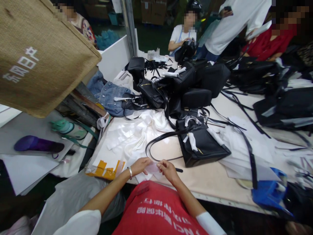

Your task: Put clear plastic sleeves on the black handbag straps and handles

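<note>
My left hand [141,165] and my right hand [168,169] meet at the near edge of the table [210,182]. Both pinch a small pale, thin piece of film or paper [152,168] between them. A bracelet sits on my left wrist. Just beyond the hands lies a black handbag [201,143] with white wrapping on its fittings, its long black strap [158,140] looping toward me. White wrapping sheets [132,133] are spread to the left of it.
Several black bags [186,85] are piled mid-table and at the right. A burlap bag [36,55] hangs at the upper left. Denim cloth [110,98], a green bottle [66,127], a blue object [269,192]. Other people sit and stand at the far side.
</note>
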Demonstrator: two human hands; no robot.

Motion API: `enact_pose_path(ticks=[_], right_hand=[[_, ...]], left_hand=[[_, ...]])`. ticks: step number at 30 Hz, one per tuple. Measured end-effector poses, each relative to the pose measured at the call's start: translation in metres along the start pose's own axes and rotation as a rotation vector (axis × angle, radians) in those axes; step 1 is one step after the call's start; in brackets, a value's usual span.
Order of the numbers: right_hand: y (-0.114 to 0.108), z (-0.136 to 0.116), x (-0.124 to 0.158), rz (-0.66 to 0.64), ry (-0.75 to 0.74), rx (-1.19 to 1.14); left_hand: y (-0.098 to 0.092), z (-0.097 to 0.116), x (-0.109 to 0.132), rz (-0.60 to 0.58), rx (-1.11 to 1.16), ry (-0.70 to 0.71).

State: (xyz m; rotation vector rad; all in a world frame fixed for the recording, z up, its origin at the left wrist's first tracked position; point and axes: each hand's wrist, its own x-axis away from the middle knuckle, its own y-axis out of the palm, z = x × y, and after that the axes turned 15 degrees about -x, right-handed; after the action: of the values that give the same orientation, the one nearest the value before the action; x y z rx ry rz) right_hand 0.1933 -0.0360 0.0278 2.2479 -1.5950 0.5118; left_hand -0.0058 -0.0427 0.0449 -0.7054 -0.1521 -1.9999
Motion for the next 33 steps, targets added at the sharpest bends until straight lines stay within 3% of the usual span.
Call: enact_pose_path(ticks=[4,7,17,20,25,29,33], right_hand=[[0.001,0.001,-0.001,-0.019,-0.035,-0.001],[-0.003,0.002,-0.006,-0.032,0.027,-0.088],[-0.003,0.017,-0.006,0.056,0.177,-0.289],[-0.003,0.016,0.0,0.04,0.221,-0.376],[0.007,0.015,0.009,-0.04,0.135,-0.229],[0.014,0.014,0.011,-0.072,0.158,-0.124],[0.004,0.008,0.009,-0.075,0.096,0.224]], left_hand=[[0.003,-0.002,-0.007,-0.073,0.112,-0.068],[0.008,-0.004,-0.01,-0.087,0.151,-0.09],[0.012,-0.005,-0.009,0.062,0.02,0.022],[0.011,-0.007,-0.01,0.047,0.035,-0.01],[0.013,-0.013,-0.008,-0.041,0.133,-0.063],[0.017,-0.019,-0.006,-0.104,0.205,-0.127],[0.021,-0.023,-0.009,-0.069,0.227,-0.209]])
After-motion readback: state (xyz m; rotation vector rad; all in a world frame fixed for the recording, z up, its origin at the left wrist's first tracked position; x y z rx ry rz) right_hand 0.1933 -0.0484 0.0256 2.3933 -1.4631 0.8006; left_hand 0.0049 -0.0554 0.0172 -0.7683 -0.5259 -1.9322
